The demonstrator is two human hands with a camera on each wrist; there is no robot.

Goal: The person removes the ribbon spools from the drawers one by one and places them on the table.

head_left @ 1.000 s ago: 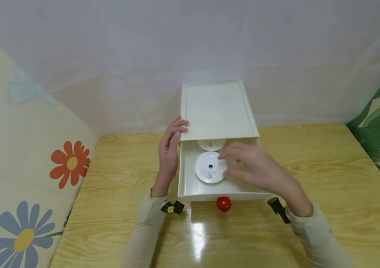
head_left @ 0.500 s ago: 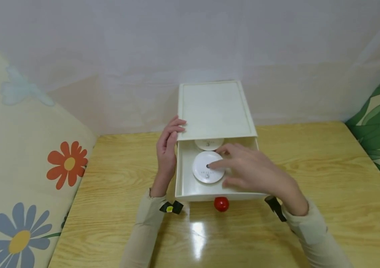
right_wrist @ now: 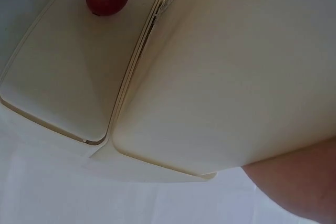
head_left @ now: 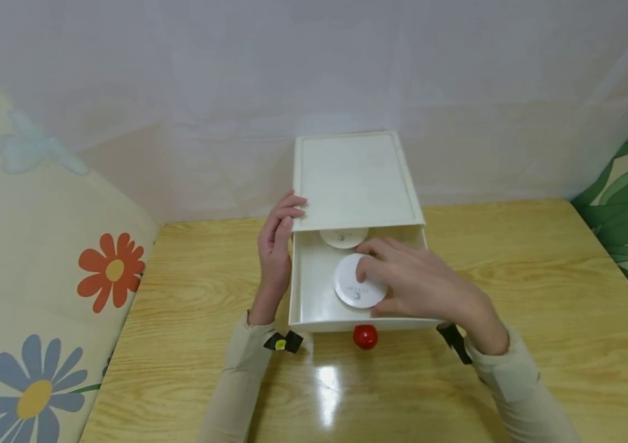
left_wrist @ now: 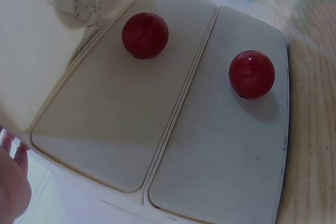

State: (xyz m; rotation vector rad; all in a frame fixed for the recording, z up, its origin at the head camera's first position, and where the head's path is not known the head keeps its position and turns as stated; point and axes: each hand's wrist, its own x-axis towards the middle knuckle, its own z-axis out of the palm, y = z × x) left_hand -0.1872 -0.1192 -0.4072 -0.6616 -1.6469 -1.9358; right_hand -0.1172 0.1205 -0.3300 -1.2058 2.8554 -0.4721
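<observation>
A white drawer cabinet (head_left: 355, 178) stands against the back, its top drawer (head_left: 308, 295) pulled out toward me. Inside the drawer, my right hand (head_left: 424, 280) pinches a white disc (head_left: 353, 294) printed with small letters, thumb at its near right edge and a finger bent over its face. That finger covers the disc's middle. Behind it, a second white disc (head_left: 344, 237) shows partly under the cabinet top. My left hand (head_left: 276, 246) rests along the cabinet's left side, fingertips on the top edge. In the right wrist view, only a piece of my right hand (right_wrist: 299, 182) shows below the drawer.
A red knob (head_left: 365, 337) sticks out from the drawer front. Lower drawers carry red knobs too, such as one knob (left_wrist: 252, 74) in the left wrist view. The cabinet stands on a wood-grain table (head_left: 208, 277). Flower-printed cloth (head_left: 31, 258) hangs on the left.
My right hand's finger has bent over the front disc and the thumb has come to its edge. The disc has shifted a little to the right. The left hand stays in place.
</observation>
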